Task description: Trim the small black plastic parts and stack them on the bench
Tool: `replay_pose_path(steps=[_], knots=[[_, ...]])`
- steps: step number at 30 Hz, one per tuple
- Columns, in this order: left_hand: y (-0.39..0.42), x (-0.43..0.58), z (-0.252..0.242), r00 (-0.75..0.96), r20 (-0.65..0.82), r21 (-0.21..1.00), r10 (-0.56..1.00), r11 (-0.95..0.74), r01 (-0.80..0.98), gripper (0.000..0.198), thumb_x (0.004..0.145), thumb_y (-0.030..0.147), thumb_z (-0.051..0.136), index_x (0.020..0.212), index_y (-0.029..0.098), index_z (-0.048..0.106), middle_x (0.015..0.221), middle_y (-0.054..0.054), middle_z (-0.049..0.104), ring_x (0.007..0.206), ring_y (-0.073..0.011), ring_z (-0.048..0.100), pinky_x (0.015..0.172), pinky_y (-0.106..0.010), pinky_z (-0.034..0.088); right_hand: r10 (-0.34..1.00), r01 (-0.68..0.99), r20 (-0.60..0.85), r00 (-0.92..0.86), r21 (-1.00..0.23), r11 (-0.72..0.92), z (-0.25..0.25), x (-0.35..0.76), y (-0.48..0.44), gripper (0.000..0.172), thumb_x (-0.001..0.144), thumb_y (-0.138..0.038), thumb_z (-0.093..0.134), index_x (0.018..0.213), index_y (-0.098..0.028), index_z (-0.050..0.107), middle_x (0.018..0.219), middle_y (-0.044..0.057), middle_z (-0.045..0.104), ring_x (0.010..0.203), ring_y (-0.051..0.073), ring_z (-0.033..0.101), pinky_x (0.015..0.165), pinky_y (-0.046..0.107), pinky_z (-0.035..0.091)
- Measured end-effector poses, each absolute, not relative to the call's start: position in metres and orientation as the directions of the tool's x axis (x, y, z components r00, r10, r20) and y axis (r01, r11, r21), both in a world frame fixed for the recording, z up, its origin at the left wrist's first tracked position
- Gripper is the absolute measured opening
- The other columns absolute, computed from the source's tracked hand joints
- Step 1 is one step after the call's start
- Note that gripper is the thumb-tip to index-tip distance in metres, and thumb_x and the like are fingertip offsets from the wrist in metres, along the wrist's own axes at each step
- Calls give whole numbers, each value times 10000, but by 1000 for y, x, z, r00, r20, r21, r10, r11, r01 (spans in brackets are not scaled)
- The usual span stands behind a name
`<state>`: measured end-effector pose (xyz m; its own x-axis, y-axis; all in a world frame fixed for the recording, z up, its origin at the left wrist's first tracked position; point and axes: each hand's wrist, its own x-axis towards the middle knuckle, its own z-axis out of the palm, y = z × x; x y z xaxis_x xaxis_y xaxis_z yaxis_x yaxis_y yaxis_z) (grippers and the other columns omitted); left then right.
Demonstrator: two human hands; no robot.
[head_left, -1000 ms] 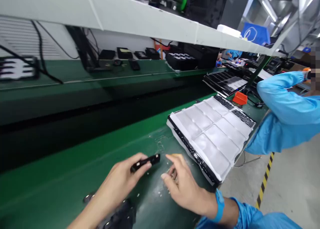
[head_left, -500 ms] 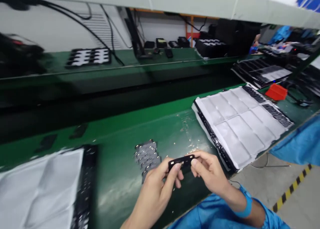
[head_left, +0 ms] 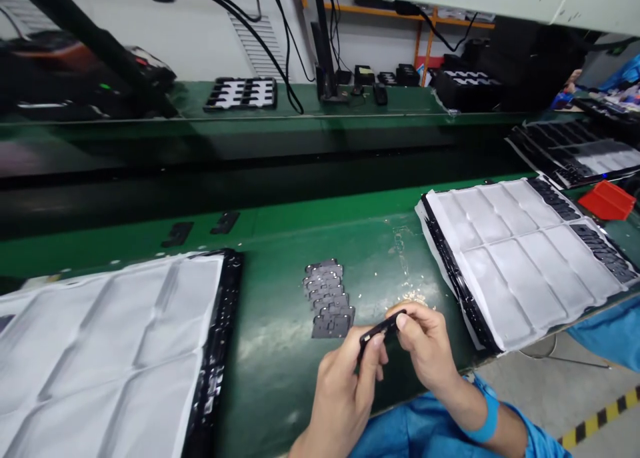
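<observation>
Since half a second ago, your view has swung left, and the small black part has gone from nearly level to tilted, its right end now higher. You have it between your two hands, above the near edge of the green tabletop. Your left hand is pinched closed on its left end, thumb against fingers; your right hand has thumb and forefinger closed at its right end, though what else may be between those fingers you cannot tell.

Just beyond your right hand lies a scatter of tiny pale bits. Beyond your left, overlapping dark plates lie in a column. A white-covered stack sits to your right, with a red bin past it; another white-covered stack is at your left, and behind that lie two dark pieces, apart from each other.
</observation>
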<state>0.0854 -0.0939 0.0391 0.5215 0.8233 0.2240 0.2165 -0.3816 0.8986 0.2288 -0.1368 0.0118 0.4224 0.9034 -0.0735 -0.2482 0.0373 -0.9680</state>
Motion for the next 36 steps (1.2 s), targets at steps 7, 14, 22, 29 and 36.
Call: replay_pose_path(steps=[7,14,22,29,36], knots=[[-98,85,26,470,160,937,868,-283,204,316,1092,329,473,829,225,615,593,40,626,464,-110,610,508,-203,480,885,-216,-87,457,-976,16,12,222,-134,218,886,-343,655,804,-172,762,552,-61,353,502,106,308,446,217,276],[-95,79,24,486,147,942,862,-271,197,334,1087,379,485,828,223,628,614,38,632,462,-107,603,504,-204,480,899,-164,-35,437,-986,42,19,226,-133,237,861,-380,724,865,-164,823,643,-13,580,467,71,321,427,209,281],[-91,75,27,541,174,931,823,-316,181,255,1076,273,498,863,231,632,634,45,636,465,-99,597,509,-189,480,893,6,50,448,-999,53,27,230,-130,218,895,-286,665,788,-180,822,602,-1,639,517,125,561,497,217,455],[-87,72,24,557,167,927,813,-321,191,249,1069,271,500,857,230,622,611,48,631,445,-102,584,489,-184,469,907,109,62,417,-994,18,33,233,-128,234,844,-199,600,740,-172,808,637,20,711,512,125,567,474,208,435],[-87,73,28,549,99,954,830,-237,186,277,1078,309,491,853,217,625,630,37,642,465,-103,592,502,-187,466,932,-3,17,363,-1000,20,29,235,-128,207,827,-200,609,781,-150,804,496,-54,505,410,67,347,405,191,297]])
